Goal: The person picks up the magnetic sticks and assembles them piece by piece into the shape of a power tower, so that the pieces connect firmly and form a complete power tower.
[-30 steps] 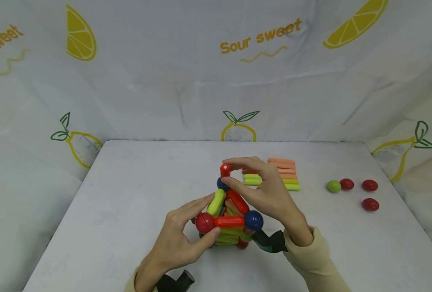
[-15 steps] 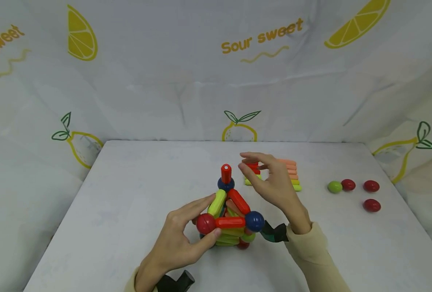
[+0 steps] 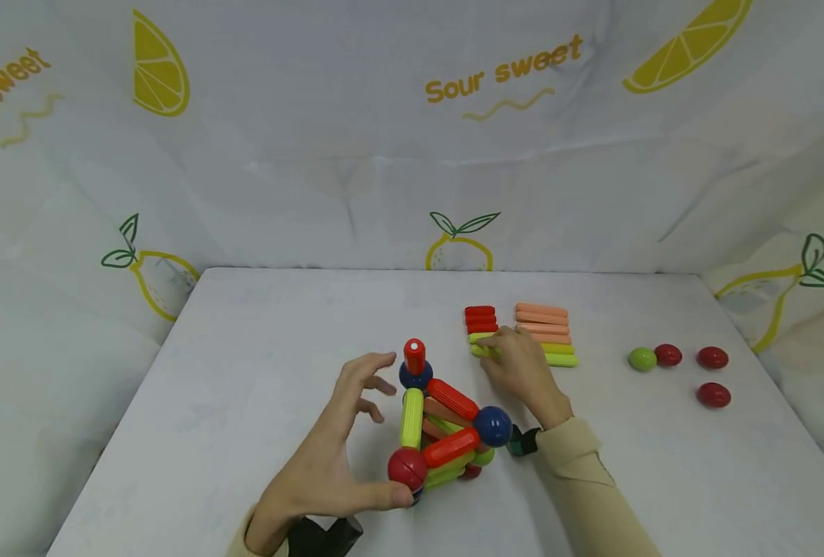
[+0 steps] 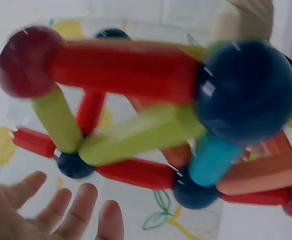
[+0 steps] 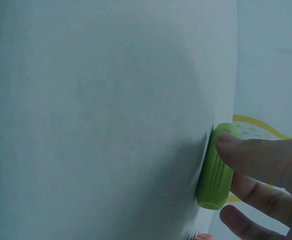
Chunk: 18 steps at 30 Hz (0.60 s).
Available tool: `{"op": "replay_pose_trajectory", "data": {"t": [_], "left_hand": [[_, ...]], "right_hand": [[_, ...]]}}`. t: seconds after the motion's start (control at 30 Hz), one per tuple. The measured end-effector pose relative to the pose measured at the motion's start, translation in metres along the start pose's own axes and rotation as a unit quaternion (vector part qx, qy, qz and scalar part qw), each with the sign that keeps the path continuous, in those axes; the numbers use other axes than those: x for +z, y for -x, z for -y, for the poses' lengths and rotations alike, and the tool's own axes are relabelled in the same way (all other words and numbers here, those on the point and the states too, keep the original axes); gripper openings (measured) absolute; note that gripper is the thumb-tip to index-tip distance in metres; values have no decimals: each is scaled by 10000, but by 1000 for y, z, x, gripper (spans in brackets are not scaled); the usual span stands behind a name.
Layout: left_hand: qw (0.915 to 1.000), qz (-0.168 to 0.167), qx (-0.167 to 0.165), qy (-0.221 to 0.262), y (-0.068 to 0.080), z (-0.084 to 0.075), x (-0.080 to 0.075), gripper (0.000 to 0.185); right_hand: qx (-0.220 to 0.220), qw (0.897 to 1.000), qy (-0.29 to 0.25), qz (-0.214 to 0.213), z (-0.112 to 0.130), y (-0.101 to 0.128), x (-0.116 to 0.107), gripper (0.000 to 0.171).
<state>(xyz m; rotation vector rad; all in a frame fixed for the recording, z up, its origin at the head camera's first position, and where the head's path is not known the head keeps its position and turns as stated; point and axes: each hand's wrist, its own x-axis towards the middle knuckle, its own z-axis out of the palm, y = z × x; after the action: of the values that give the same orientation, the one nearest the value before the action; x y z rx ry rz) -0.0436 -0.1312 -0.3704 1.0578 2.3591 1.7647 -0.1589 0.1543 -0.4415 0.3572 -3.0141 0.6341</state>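
L hand (image 3: 328,464) open, thumb on the model's (image 3: 446,425) red ball (image 3: 406,468) (fingers spread); R hand (image 3: 519,371) pinches green stick (image 5: 215,167).

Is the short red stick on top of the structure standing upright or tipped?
Upright: the short red stick stands vertically on the dark blue ball, white end cap facing up.

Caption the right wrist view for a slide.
Fingers of the right hand pinch a short green stick lying on the white table.

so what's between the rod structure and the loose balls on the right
In the head view, the right hand and the rows of spare rods lie between the rod structure and the loose balls; past the rods the table is bare.
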Motion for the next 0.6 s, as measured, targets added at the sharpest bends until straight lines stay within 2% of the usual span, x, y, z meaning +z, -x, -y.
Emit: {"op": "replay_pose_trajectory", "data": {"t": [0.07,0.17,0.3,0.37,0.47,0.6], "left_hand": [[9997,159,173,-69,-2,6,-1,104],[9990,368,217,137,-3,11,-1,104],[9994,271,180,155,-3,13,-1,111],[9997,187,172,71,-2,12,-1,116],[9997,-12,103,-201,-2,9,1,116],[9981,-304,-142,-512,-2,4,3,117]], "right_hand": [[99,9999,-17,120,1,1,1,28],[191,9995,-134,202,3,3,-1,27],[-99,9991,-382,-120,8,7,-7,31],[-345,9959,-746,-388,14,10,-16,34],[-450,9842,-1533,-767,28,19,-37,34],[-343,9541,-2662,-1329,51,39,-70,33]]}}
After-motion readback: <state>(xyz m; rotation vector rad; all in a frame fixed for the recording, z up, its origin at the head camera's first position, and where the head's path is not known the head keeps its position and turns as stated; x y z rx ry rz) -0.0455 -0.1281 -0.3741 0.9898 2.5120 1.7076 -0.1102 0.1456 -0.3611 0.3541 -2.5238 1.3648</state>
